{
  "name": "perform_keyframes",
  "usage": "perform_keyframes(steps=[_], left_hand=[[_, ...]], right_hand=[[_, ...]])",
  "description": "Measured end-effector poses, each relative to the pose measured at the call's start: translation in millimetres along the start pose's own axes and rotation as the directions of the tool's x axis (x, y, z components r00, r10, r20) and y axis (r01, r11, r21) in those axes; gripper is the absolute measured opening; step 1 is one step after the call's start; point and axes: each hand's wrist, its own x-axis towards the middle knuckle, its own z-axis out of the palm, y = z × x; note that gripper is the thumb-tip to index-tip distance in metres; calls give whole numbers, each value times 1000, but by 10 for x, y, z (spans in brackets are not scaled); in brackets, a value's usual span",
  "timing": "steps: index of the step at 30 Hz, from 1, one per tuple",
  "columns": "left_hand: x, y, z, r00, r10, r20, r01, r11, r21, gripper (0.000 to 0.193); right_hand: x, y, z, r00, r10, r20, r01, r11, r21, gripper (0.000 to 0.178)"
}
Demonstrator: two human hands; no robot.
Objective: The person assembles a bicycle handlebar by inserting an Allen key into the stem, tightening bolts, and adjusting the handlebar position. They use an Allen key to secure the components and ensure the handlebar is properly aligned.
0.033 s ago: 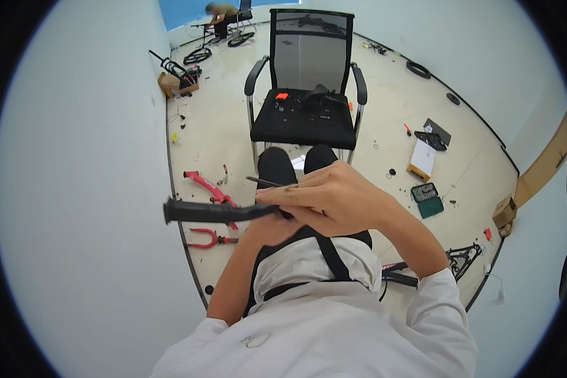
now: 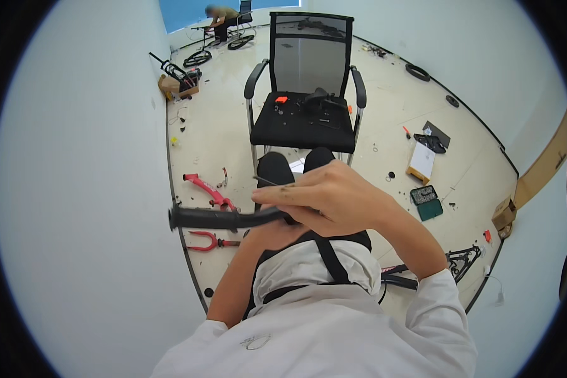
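Observation:
A black bicycle handlebar with a ribbed grip points out to the left, held above my lap. My left hand is closed round its inner part from below. Lying over it, my right hand is closed, fingers pinched together and darkly smudged. A thin dark rod, perhaps a hex key, sticks out past the right fingertips. Behind my right hand, the rest of the bar and the spot where the fingers meet it are hidden.
A black mesh chair faces me, small parts on its seat. Left on the floor lie a pink frame and red fork. Right are a green case, a white box and a black frame. A person sits far off.
The handlebar's grip end has shifted slightly right and down. Less of the thin rod shows past my right fingers, which have moved a little.

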Motion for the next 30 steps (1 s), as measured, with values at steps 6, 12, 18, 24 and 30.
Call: perform_keyframes(steps=[6, 12, 18, 24, 30], left_hand=[[149, 204, -135, 994, -98, 51, 103, 990, -101, 37], [134, 69, -287, 984, -74, -159, 65, 996, -58, 39], [124, -182, -423, 917, -234, -322, 231, 972, -47, 36], [130, -116, -279, 958, -154, -240, 188, 974, 125, 39], [124, 0, -374, 921, -378, -93, 262, 779, -570, 30]], right_hand=[[113, 496, -106, 970, 227, 92, -238, 962, 132, 21], [-372, 341, -22, 916, 399, 27, -400, 916, 23, 19], [-667, -163, 200, 886, 400, -235, -389, 917, 92, 10], [-514, -158, 135, 937, 247, -248, -211, 964, 165, 10], [-703, 235, -42, 885, 336, -321, -297, 941, 165, 29]])
